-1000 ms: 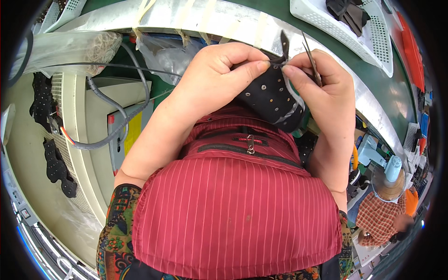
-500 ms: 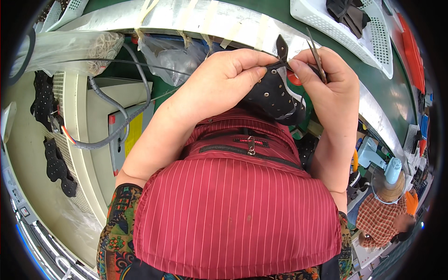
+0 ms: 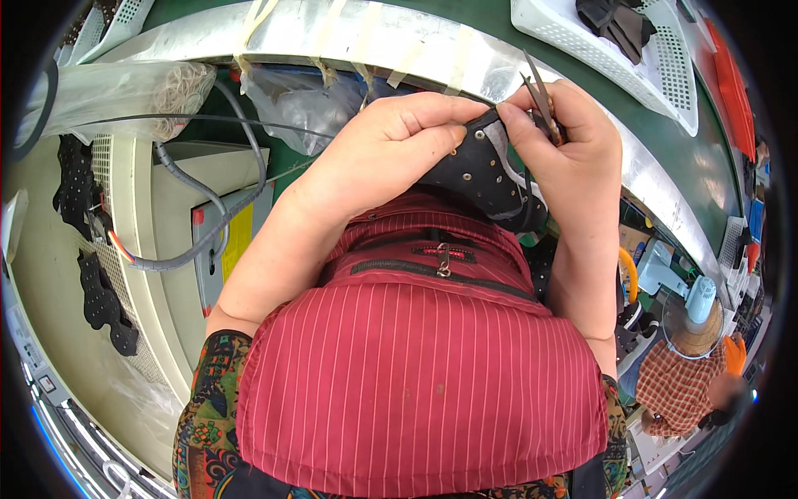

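Note:
A black fabric piece (image 3: 486, 170) with metal eyelets and a grey inner side hangs in front of my body. My left hand (image 3: 416, 137) pinches its upper edge between thumb and fingers. At the same edge, just to the right, my right hand (image 3: 569, 154) has thumb and index fingertip pressed together on the fabric. That hand also holds a pair of metal scissors (image 3: 544, 104), their pointed blades sticking up and slightly apart. Their handles are mostly hidden in my palm.
Beyond my hands runs a metal-edged green table (image 3: 399, 41) with tape strips. A white basket (image 3: 615, 66) with dark pieces stands far right. At left are a bag of rubber bands (image 3: 174, 100), a grey cable and a beige conveyor (image 3: 50, 191). Another person (image 3: 682, 382) sits right, near a blue fan (image 3: 702, 303).
The black strap end that stuck up above my fingers no longer shows there. My right hand has shifted slightly left, and the scissors' blades have tilted left and spread apart.

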The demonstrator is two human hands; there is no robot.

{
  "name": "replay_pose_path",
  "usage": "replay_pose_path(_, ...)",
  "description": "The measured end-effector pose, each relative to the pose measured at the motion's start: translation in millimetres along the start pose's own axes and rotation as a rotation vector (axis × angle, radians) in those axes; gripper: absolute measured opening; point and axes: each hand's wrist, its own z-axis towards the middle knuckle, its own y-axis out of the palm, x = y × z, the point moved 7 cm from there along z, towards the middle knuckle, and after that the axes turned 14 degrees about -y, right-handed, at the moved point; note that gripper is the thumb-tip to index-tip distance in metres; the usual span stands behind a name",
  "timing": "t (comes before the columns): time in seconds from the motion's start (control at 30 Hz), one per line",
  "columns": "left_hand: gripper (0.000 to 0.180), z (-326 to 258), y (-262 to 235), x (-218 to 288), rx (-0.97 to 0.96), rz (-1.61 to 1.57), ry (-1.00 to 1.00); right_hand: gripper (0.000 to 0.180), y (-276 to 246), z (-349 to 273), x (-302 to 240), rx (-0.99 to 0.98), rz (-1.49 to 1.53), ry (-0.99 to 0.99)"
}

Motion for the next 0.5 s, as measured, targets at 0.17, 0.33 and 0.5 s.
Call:
replay_pose_path(0.17,0.025,0,3,1,-0.008,-0.131,-0.202,0.014,7,-3,1,0.008,0.004,-0.044)
replay_pose_path(0.33,0.021,2,-4,2,0.085,0.024,-0.106,0.014,10,-6,6,-0.021,0.098,0.053)
replay_pose_path(0.5,0.014,2,-11,15,0.159,0.273,0.183,0.014,7,-8,6,-0.062,0.178,0.139)
